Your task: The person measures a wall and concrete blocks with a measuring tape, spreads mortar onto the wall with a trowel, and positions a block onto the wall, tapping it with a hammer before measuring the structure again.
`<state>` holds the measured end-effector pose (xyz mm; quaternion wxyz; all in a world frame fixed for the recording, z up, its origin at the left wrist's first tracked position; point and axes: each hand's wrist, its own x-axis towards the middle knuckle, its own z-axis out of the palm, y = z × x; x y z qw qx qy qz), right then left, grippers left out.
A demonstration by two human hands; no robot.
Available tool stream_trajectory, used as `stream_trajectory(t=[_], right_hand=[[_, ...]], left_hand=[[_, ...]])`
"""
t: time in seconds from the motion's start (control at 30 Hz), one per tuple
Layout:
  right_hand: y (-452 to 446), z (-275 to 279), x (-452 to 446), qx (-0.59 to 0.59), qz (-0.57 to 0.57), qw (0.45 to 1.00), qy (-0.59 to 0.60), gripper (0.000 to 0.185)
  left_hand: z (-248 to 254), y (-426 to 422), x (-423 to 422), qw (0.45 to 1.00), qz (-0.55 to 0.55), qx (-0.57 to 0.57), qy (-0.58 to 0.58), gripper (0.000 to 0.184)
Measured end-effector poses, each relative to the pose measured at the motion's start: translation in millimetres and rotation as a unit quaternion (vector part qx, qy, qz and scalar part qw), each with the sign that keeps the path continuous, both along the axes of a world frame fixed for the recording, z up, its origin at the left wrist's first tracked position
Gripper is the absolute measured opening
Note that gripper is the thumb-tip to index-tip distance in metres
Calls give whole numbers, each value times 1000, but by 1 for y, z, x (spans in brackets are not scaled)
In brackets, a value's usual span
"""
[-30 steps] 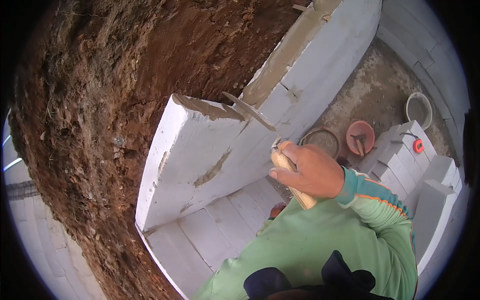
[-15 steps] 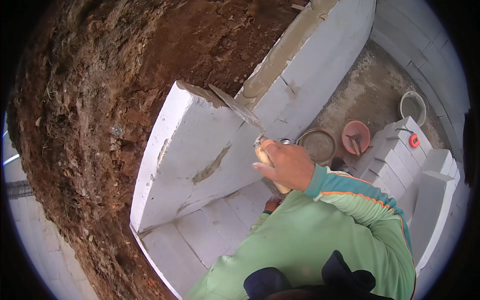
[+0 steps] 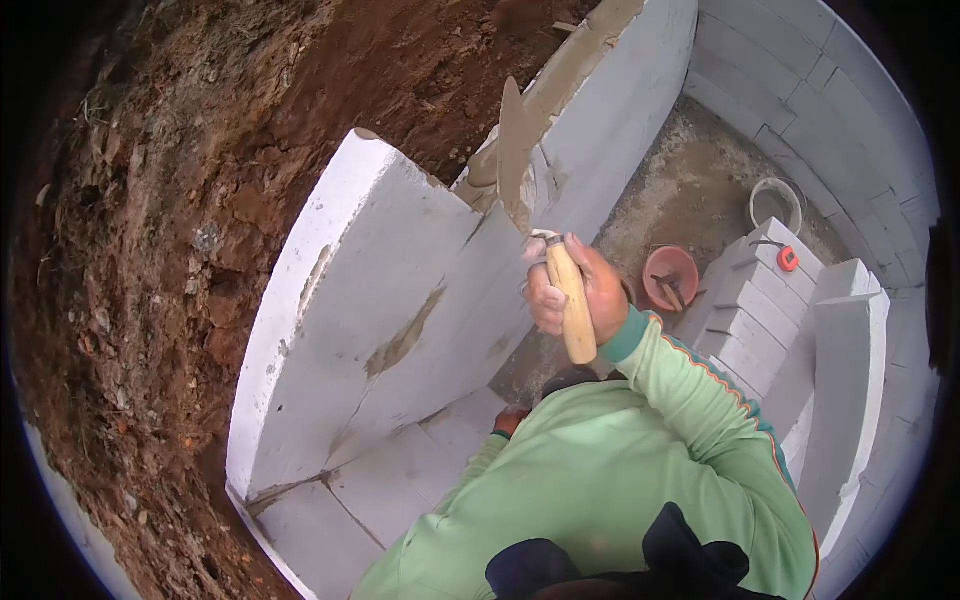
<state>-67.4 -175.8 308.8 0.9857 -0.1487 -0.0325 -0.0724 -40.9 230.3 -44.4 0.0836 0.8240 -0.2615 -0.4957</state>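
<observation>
- Concrete floor (image 3: 655, 190): white bucket (image 3: 755, 203), reddish basin (image 3: 672, 258) and pale block stack (image 3: 752, 320) standing on it.
- Pale block stack: red tape measure (image 3: 788, 259) on top.
- Block wall (image 3: 620, 125): mortar (image 3: 572, 60) along its top.

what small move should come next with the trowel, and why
I'd probably lower the trowel onto the mortar along the wall and smooth it: the right hand grips it by the handle, its blade overlaps that strip in view, and the mortar's near end looks uneven.
</observation>
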Motion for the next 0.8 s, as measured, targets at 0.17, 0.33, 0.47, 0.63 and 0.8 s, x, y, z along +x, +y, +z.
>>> stream_trajectory(t=[0.17,0.33,0.47,0.63,0.8], right_hand=[[51,15,57,-29,-14,997,66,58],[70,-14,-16,-88,105,981,134,58],[77,-46,-69,-250,-18,941,226,45],[38,-69,-24,-608,-415,605,302,44],[-17,-111,61,-690,-489,443,297,51]], left_hand=[[-8,24,14,980,152,-127,-17,26],[-32,64,16,975,-130,-88,-157,32],[-86,92,8,994,-74,-20,-78,37],[-76,87,8,972,-144,-109,-152,39],[-37,66,24,989,129,-68,-35,37]])
